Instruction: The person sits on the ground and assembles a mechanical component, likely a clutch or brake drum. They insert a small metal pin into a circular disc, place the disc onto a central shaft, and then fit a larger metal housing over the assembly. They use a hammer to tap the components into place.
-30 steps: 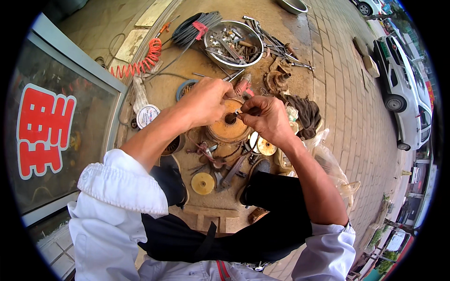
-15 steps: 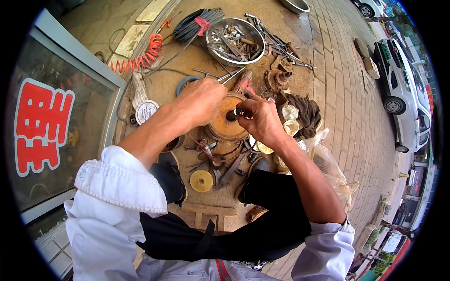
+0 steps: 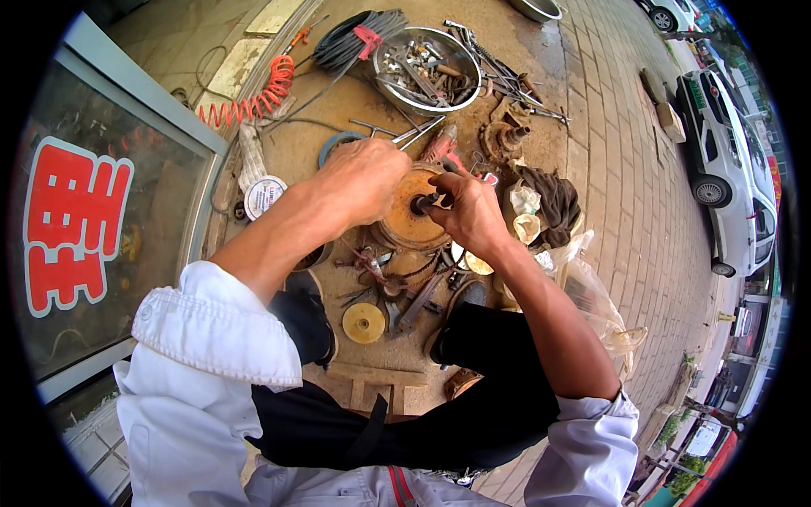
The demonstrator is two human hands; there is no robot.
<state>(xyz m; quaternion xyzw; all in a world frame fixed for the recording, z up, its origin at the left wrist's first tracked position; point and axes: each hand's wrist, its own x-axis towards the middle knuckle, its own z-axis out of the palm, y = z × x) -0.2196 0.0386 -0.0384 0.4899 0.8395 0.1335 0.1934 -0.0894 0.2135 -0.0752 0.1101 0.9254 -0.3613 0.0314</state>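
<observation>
A rusty brown round metal housing [image 3: 411, 230] stands in front of me, with a short dark cylindrical piece [image 3: 422, 204] upright at its centre. My right hand [image 3: 467, 207] comes in from the right, its thumb and forefinger closed around that dark piece. At the housing's far left side is my left hand [image 3: 369, 179], its fingers curled under and mostly hidden. What they grip, if anything, cannot be seen. A red and grey power tool [image 3: 443, 148] lies just beyond the housing.
Beyond lies a metal basin [image 3: 463, 101] of loose tools and parts. Wrenches [image 3: 507, 80] lie beside it. A red coiled hose [image 3: 272, 91] and black cable [image 3: 359, 40] are at far left. A yellow disc [image 3: 364, 323] lies between my feet; plastic bags [image 3: 591, 296] sit to the right.
The fingers of my right hand have shifted slightly at the housing's centre, and more of the dark piece shows there. My left hand has barely moved.
</observation>
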